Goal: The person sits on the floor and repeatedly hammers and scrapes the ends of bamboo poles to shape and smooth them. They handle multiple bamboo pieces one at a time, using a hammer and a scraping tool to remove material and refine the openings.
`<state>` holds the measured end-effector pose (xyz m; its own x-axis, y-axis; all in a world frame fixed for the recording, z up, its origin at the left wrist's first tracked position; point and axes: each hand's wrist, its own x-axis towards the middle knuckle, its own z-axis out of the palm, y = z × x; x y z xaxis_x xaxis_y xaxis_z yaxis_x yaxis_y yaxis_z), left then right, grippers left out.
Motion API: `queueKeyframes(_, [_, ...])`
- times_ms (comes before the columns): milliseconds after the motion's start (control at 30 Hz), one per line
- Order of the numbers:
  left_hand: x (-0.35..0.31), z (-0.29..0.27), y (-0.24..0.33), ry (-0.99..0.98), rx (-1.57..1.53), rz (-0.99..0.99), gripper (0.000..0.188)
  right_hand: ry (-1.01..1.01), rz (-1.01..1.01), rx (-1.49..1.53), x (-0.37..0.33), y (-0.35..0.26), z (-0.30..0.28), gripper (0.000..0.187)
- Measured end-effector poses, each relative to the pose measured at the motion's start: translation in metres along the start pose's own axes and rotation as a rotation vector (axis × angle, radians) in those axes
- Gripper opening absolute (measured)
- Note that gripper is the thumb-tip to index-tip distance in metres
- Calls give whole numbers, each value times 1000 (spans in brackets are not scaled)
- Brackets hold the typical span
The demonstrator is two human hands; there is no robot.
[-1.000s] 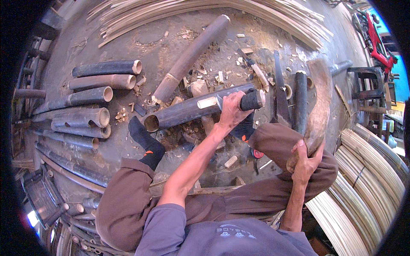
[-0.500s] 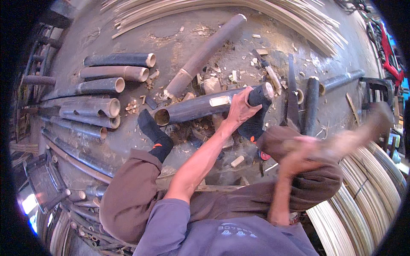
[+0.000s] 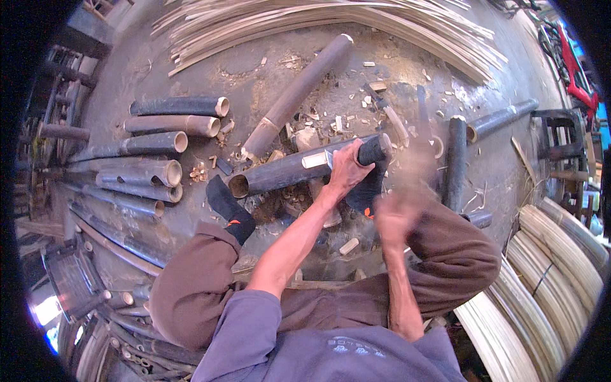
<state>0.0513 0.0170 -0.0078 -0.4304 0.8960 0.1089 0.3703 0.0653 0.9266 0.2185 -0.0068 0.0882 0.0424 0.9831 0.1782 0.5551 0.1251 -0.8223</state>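
A dark bamboo pole lies slantwise before me with a pale rectangular notch cut in its upper side. My left hand is closed around a chisel, whose flat blade shows at the notch's right edge; its handle is mostly hidden by the fingers. Beside that hand, my black-socked right foot presses against the pole's right end. My right hand grips a wooden mallet, smeared by motion, upright to the right of the pole's end.
A brown bamboo pole lies beyond, among wood chips. Cut bamboo lengths are stacked at left. A wooden-handled tool and another dark bamboo piece lie to the right. Long split strips stretch across the far side; strip bundles lie right.
My right hand has swung the mallet leftward, from above my right knee to near the pole's end. My left hand stays by the notch; the view has shifted slightly.
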Motion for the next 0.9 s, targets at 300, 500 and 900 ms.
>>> queueKeyframes(300, [-17,-13,-16,95,173,0,46,149,273,187,72,-31,-69,58])
queueKeyframes(500, [-10,-27,-20,-49,142,-89,46,-391,303,174,-22,-5,22,76])
queueKeyframes(900, [-22,-208,54,613,-546,-213,20,-431,220,257,-24,-47,26,81])
